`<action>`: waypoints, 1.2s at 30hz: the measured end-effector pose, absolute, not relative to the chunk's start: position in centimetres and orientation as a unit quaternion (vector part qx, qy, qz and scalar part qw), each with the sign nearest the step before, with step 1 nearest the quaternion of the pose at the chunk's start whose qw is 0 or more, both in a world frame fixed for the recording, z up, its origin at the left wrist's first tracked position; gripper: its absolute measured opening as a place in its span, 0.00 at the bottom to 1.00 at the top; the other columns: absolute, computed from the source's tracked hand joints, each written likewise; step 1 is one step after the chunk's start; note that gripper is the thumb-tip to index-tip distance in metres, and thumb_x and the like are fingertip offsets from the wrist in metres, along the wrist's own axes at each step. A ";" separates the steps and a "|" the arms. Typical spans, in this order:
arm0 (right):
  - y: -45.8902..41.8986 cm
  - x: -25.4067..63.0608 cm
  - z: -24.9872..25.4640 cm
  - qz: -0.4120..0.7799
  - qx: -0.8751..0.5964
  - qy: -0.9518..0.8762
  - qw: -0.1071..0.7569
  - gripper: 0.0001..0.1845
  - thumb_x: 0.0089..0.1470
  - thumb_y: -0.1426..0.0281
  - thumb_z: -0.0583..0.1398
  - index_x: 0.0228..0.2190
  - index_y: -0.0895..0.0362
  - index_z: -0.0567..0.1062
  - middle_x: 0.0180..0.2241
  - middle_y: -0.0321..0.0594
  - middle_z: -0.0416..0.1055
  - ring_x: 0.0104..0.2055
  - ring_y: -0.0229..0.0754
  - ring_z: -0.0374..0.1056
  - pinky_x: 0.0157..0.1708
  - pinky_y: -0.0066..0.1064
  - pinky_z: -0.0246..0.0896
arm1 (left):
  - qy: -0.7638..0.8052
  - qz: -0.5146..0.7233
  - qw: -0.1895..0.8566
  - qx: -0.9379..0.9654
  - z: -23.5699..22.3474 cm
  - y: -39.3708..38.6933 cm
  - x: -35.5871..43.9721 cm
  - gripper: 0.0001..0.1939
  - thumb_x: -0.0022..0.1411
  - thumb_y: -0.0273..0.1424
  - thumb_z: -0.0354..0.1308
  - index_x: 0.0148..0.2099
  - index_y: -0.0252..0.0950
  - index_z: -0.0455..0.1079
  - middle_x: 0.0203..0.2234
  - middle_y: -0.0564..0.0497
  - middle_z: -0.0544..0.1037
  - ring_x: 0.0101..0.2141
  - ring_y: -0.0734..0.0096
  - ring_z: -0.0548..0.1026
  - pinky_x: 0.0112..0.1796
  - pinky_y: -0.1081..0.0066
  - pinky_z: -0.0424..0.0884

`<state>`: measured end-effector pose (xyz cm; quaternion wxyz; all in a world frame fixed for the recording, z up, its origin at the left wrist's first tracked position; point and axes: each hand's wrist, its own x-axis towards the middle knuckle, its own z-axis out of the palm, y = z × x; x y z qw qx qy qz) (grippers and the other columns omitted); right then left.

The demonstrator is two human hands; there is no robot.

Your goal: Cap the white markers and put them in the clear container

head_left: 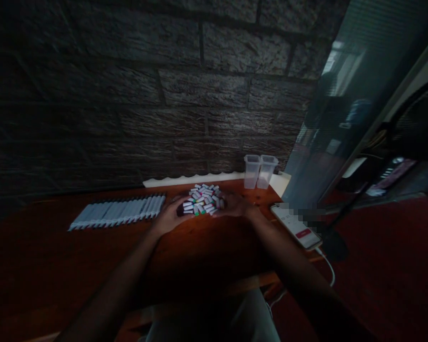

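Observation:
A pile of short white cylinders with coloured ends (204,197), like marker caps, lies on the brown wooden table (199,247). My left hand (169,214) curves around the pile's left side, thumb toward the near edge. On the opposite side my right hand (234,205) cups the pile, its fingers touching the outer pieces. Both hands look open and partly curled, with the pile between them. Some fingertips are lost in shadow. Left of my left hand, several white marker-like pens (117,212) lie side by side in a slanting row.
Two clear plastic containers (251,172) stand at the back right, beside a white wavy-edged strip (199,179) along the stone wall (207,95). A phone (288,221) with a white cable (331,268) lies at the table's right edge. Glass (324,118) rises beyond.

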<state>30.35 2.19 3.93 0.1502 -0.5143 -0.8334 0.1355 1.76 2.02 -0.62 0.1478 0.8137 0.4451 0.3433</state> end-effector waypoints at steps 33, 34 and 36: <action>2.1 28.9 3.2 0.152 -0.458 -0.842 0.240 0.12 0.54 0.60 0.62 0.37 0.54 0.77 0.33 0.36 0.76 0.34 0.39 0.71 0.35 0.29 0.63 | 0.492 0.374 0.167 0.768 -0.4 1.1 2.8 0.13 0.58 0.37 0.60 0.43 0.36 0.76 0.29 0.50 0.78 0.31 0.66 0.75 0.35 0.70 0.70; 2.0 28.9 3.2 0.173 -0.437 -0.852 0.232 0.14 0.53 0.59 0.63 0.38 0.54 0.76 0.31 0.35 0.75 0.32 0.38 0.70 0.33 0.28 0.62 | 0.492 0.379 0.168 0.765 -0.3 1.1 2.8 0.13 0.58 0.37 0.60 0.42 0.36 0.76 0.29 0.50 0.78 0.31 0.67 0.75 0.34 0.70 0.70; 1.9 28.6 2.8 0.193 -0.407 -0.866 0.220 0.15 0.51 0.60 0.64 0.38 0.55 0.76 0.30 0.34 0.74 0.31 0.38 0.69 0.32 0.27 0.61 | 0.491 0.390 0.170 0.760 -0.2 1.0 2.8 0.11 0.58 0.37 0.60 0.39 0.35 0.75 0.28 0.50 0.78 0.30 0.68 0.75 0.34 0.70 0.70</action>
